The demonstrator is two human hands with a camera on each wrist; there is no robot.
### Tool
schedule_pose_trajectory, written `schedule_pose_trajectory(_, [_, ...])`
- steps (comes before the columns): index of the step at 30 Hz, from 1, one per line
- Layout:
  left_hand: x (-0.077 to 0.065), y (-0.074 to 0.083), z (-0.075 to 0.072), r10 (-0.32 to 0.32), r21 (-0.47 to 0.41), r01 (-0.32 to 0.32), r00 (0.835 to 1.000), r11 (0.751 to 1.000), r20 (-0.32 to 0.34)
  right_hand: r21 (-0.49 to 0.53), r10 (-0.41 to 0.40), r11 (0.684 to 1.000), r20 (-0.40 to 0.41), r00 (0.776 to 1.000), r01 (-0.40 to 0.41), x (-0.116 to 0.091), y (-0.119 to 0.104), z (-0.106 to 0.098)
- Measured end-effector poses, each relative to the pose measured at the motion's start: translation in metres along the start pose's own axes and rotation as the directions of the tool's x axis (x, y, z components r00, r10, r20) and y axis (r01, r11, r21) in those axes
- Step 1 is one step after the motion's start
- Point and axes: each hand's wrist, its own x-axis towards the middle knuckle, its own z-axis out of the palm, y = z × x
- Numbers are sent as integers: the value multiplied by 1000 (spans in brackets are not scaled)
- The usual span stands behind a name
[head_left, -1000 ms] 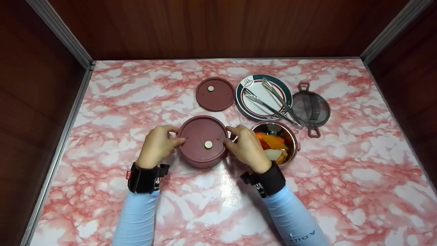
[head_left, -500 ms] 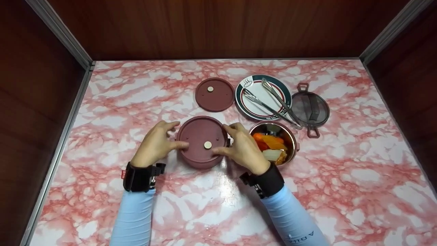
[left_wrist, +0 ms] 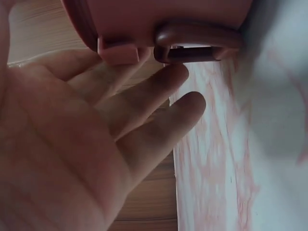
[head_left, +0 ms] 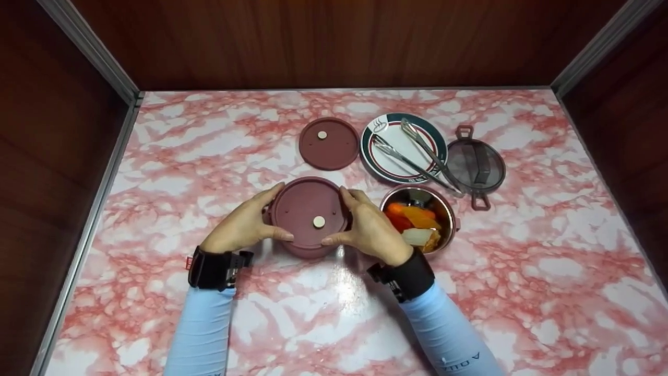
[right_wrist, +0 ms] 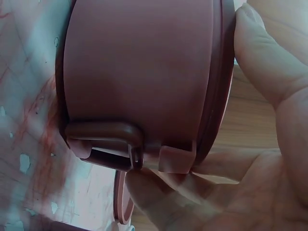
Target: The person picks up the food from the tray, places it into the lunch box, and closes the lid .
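A round dull-red pot (right_wrist: 139, 72) stands mid-table with its matching lid (head_left: 302, 201) on; the lid has a small pale round knob off centre. My left hand (head_left: 245, 224) holds the lid from the left, thumb on its near edge, fingers reaching round the far side. In the left wrist view, fingertips are beside a small clip (left_wrist: 119, 53) above the pot's loop handle (left_wrist: 199, 41). From the right, my right hand (head_left: 373, 230) holds the lid, thumb on the near edge. Its other fingers are by the right clip (right_wrist: 177, 160) and loop handle (right_wrist: 103, 130).
Close right is an open pot (head_left: 453, 224) with orange and pale food pieces. Behind it, a green-rimmed plate (head_left: 368, 156) bears metal tongs (head_left: 425, 149). A dark see-through lid (head_left: 493, 167) with two loop handles is farther right. Another red lid (head_left: 331, 151) lies behind the covered pot.
Both hands have moved from the lid's side clips to spread round its rim. The thumbs have slid to the near edge, fingers to the far side. The pot has stayed put.
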Motion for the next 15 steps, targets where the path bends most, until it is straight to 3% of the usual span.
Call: schedule_pose_trajectory(15, [-3, 2, 4, 14, -21, -14, 1000, 1000, 21, -20, 50, 999, 45, 998, -49, -1, -10, 1])
